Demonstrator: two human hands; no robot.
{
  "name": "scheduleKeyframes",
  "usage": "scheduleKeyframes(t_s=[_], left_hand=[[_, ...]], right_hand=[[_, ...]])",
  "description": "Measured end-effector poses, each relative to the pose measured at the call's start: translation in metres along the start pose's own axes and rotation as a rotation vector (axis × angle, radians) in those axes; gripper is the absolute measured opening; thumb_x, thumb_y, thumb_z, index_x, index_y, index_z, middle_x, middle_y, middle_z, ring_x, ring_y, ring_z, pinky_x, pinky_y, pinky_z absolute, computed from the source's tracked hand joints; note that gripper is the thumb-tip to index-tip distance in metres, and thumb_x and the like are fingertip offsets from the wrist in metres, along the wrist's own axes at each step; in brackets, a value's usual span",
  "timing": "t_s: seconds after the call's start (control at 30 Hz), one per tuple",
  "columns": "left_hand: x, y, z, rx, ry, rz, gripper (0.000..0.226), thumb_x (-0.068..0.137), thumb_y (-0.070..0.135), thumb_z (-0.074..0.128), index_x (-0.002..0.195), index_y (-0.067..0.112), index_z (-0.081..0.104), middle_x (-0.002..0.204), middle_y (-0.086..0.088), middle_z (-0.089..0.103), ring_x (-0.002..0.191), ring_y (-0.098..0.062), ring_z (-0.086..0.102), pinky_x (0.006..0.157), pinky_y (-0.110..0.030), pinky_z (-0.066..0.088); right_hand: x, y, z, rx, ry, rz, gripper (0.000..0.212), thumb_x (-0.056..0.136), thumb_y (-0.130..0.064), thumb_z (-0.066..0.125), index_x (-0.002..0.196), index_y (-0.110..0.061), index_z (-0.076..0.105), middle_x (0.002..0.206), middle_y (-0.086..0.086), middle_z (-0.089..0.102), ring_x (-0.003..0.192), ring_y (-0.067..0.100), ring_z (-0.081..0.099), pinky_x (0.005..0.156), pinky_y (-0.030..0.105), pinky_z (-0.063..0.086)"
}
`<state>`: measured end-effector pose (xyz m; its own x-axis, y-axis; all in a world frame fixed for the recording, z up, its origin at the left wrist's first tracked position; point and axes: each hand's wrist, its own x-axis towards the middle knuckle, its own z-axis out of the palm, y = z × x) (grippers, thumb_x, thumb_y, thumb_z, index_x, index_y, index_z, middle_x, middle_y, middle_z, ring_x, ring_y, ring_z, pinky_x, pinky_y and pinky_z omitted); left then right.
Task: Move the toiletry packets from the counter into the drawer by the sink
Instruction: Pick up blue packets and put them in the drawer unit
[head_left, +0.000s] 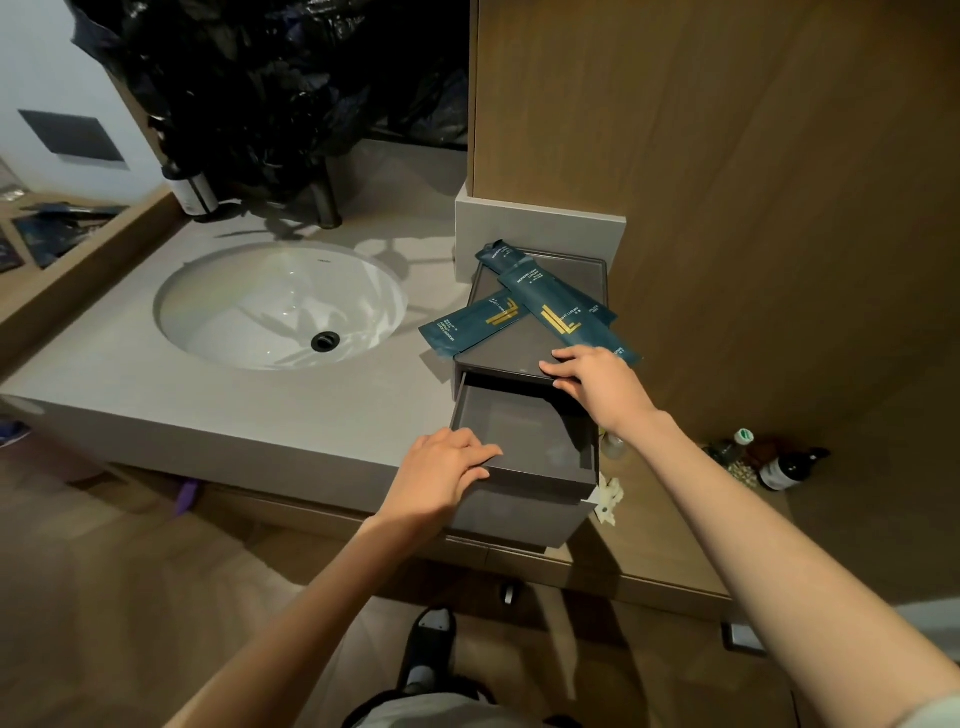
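The fingers of the left hand lie flat and close together over the front edge of the pulled-out drawer, tips on its rim, holding nothing else. The fingers of the right hand are spread lightly and rest on the front lip of the dark drawer box, just above the open drawer; they press down on it rather than close around anything. The nearest fingertips sit right beside the end of a long teal packet, and whether they touch it cannot be told.

The drawer stands open toward the person, and what shows of its dark inside is bare. Three teal toiletry packets with gold marks lie on top of the box: the long one running diagonally, a shorter packet crossing under it and hanging over the box's left edge, and a third packet at the back, partly covered.

The box sits at the right end of the grey counter, next to the white oval sink. Behind the sink stand a dark faucet and a dark bottle. A wooden wall panel rises at the right.
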<state>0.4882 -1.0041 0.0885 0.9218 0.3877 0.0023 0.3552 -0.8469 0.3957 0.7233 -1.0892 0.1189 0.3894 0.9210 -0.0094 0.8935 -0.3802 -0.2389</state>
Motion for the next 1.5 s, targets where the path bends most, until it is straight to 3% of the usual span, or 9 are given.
scheduleKeyframes(t_s=[0.57,0.73,0.87,1.0,1.1,1.3,1.5], left_hand=[[-0.048,0.010,0.002,0.033,-0.057,-0.028,0.036,0.099,0.033,0.043,0.133,0.030,0.053,0.124,0.005,0.061,0.113,-0.013,0.054,0.099,-0.029,0.037],[-0.044,0.006,-0.002,0.019,-0.060,0.000,0.039,0.093,0.051,0.045,0.126,0.035,0.058,0.117,0.013,0.066,0.110,-0.008,0.058,0.100,-0.034,0.037],[-0.035,0.008,-0.026,-0.151,0.131,-0.032,0.040,0.093,0.048,0.048,0.128,0.033,0.058,0.117,0.013,0.066,0.108,-0.004,0.057,0.099,-0.032,0.043],[0.006,-0.005,-0.055,-0.270,0.355,-0.114,0.034,0.095,0.031,0.053,0.128,0.026,0.058,0.117,0.010,0.063,0.103,-0.005,0.055,0.090,-0.020,0.041],[0.054,-0.019,-0.074,-0.307,0.434,-0.129,0.030,0.094,0.025,0.055,0.124,0.023,0.061,0.114,0.003,0.065,0.098,-0.012,0.058,0.087,-0.025,0.045],[0.134,-0.043,-0.075,-0.161,0.224,-0.221,0.048,0.090,0.037,0.059,0.134,0.021,0.051,0.130,-0.012,0.054,0.122,-0.030,0.047,0.103,-0.040,0.039],[0.155,-0.059,-0.061,-0.126,0.081,-0.213,0.067,0.077,0.044,0.071,0.136,0.022,0.047,0.129,-0.012,0.053,0.120,-0.030,0.048,0.099,-0.037,0.041]], right_hand=[[-0.001,-0.001,0.001,0.027,-0.001,-0.006,0.036,0.095,-0.014,0.054,0.128,-0.025,0.061,0.139,0.005,0.054,0.124,0.031,0.048,0.103,0.046,0.044],[-0.005,-0.004,-0.001,0.017,0.001,0.003,0.036,0.097,-0.017,0.051,0.131,-0.026,0.058,0.141,0.003,0.052,0.127,0.029,0.046,0.102,0.046,0.045],[-0.007,-0.006,-0.009,0.040,-0.033,0.009,0.037,0.099,-0.026,0.047,0.135,-0.028,0.053,0.145,0.000,0.048,0.134,0.024,0.043,0.106,0.045,0.042],[-0.004,-0.010,-0.021,0.189,0.188,0.087,0.036,0.098,-0.024,0.049,0.134,-0.024,0.055,0.139,-0.001,0.054,0.131,0.022,0.041,0.104,0.041,0.040],[0.006,-0.011,-0.027,0.259,0.287,0.187,0.037,0.095,-0.019,0.052,0.132,-0.020,0.056,0.135,0.002,0.057,0.126,0.025,0.042,0.101,0.038,0.039],[0.032,-0.002,-0.026,0.178,0.183,0.431,0.047,0.091,-0.032,0.058,0.136,-0.023,0.048,0.141,0.005,0.050,0.129,0.031,0.038,0.101,0.045,0.036],[0.052,0.004,-0.020,0.219,0.100,0.567,0.060,0.085,-0.038,0.066,0.139,-0.027,0.042,0.143,0.006,0.043,0.128,0.033,0.034,0.102,0.047,0.031]])
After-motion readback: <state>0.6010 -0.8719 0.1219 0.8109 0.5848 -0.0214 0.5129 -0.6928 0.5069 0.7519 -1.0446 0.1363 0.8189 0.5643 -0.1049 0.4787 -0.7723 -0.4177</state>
